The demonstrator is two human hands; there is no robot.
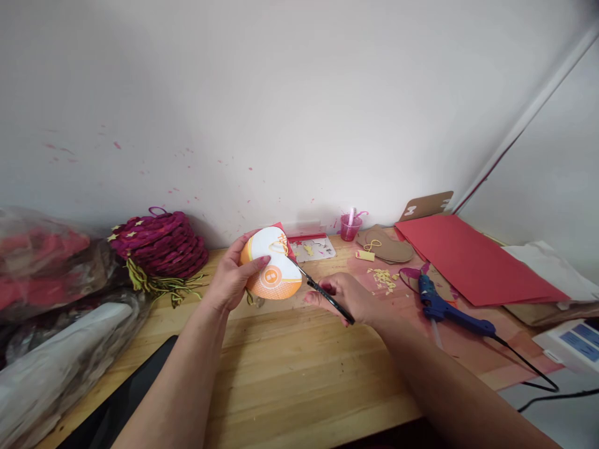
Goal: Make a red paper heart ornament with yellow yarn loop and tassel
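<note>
My left hand (236, 268) pinches a heart-shaped piece of printed card (274, 277), white with orange and yellow print, thumb on its face. Red paper (291, 249) shows behind the card's upper right edge. My right hand (344, 296) is closed around the black handles of a pair of scissors (322, 290). The blades reach the notch on the right side of the heart, and their tips overlap the card's edge there. Both hands are above the wooden table (290, 368).
A purple braided yarn basket (163, 243) with yellow tassels and plastic bags (60, 349) lie left. At right are a blue glue gun (449, 315), red sheets (482, 259), a cardboard heart (388, 244), yellow scraps (384, 279) and a pink cup (350, 227). A wall (299, 112) rises behind.
</note>
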